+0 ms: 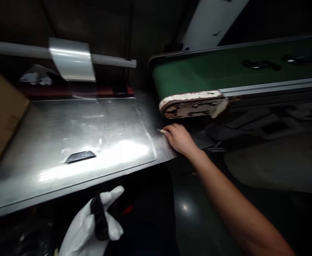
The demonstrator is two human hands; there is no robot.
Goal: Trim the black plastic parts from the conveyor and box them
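Note:
My left hand point(85, 227), in a white glove, is in front of the table's near edge and holds a black curved part point(100, 217) between thumb and fingers. My right hand point(179, 138) is bare and rests at the right end of the metal table. Its fingers pinch a small thin tool point(161, 131) with a pale body and a dark, narrow tip; the rest of it is hidden in the fingers. On the metal sheet point(70, 124) lies a flat black piece with slanted ends point(80, 156), apart from both hands.
A green conveyor belt point(193, 74) starts just beyond my right hand, with dark parts point(261, 64) on it. Behind the table, a roll of clear film point(72, 58) hangs on a white bar point(113, 60). A cardboard box point(3, 113) stands at the left.

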